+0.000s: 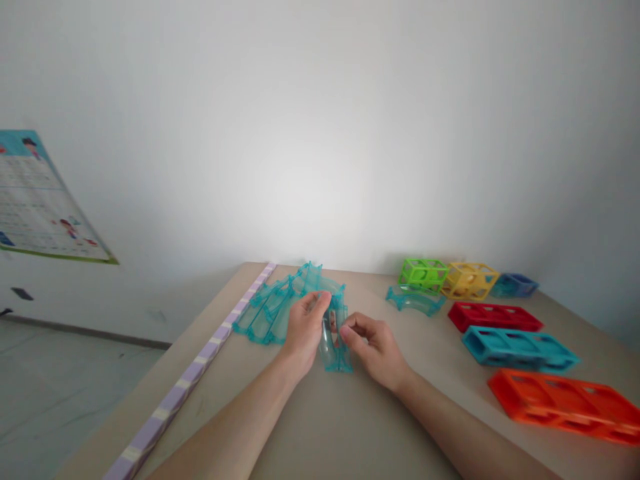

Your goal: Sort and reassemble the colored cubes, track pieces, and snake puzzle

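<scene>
Both hands work at a clear teal track piece above the middle of a table.
The left hand grips the piece's left side between thumb and fingers; the right hand has thumb and forefinger curled at its right edge, though whether they grip cannot be told. A pile of teal pieces lies just beyond the left hand; coloured frame blocks stand to the right.

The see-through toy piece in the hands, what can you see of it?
The toy piece looks like shiny, clear plastic with teal edges, long and curved, pointing away from the person. The left grip holds its left side; the right grip is at its right. Whether it touches the table is unclear.
</scene>
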Tool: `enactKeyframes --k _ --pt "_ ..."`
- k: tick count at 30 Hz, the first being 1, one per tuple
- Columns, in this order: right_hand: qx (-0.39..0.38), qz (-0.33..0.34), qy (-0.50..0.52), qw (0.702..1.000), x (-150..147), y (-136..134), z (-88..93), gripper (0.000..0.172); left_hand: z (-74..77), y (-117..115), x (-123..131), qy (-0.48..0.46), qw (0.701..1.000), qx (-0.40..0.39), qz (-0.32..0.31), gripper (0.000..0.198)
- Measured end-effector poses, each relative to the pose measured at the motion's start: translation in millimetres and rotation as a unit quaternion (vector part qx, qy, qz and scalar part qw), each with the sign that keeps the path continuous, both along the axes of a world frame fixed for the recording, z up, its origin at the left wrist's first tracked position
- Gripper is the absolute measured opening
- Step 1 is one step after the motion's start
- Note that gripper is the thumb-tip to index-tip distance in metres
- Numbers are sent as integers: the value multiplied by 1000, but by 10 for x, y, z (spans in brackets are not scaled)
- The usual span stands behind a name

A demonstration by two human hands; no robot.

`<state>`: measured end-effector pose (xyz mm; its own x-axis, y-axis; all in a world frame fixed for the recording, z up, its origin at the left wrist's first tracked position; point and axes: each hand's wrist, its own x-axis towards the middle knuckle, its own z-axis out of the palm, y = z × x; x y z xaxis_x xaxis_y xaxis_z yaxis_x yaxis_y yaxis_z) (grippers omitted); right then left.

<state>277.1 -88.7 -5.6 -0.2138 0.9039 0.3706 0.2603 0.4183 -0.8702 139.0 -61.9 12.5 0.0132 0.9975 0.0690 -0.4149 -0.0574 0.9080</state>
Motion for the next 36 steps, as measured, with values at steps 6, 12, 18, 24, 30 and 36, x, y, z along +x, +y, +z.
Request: enactKeyframes --k 6,12,18,24,30,36 --pt "18 -8 -8 1000 1 5 -20 33 -33 28 -5 24 1000 7 19 34" --pt "14 0 -20 1000 0 16 -49 30 -1 5 3 -7 1000 -10 14 32" --pt "-41 4 180 983 -11 34 -19 33 26 28 -50 -150 979 -105 -88 28" --pt "-108 79 186 973 0 44 -46 38 75 32 -133 -238 948 -155 -140 16" --pt "-140 166 162 963 -9 27 -66 42 23 66 -142 -264 946 -138 -126 12" --pt "-108 101 85 985 -51 31 -62 41 24 49 -112 -215 966 -71 -127 15"
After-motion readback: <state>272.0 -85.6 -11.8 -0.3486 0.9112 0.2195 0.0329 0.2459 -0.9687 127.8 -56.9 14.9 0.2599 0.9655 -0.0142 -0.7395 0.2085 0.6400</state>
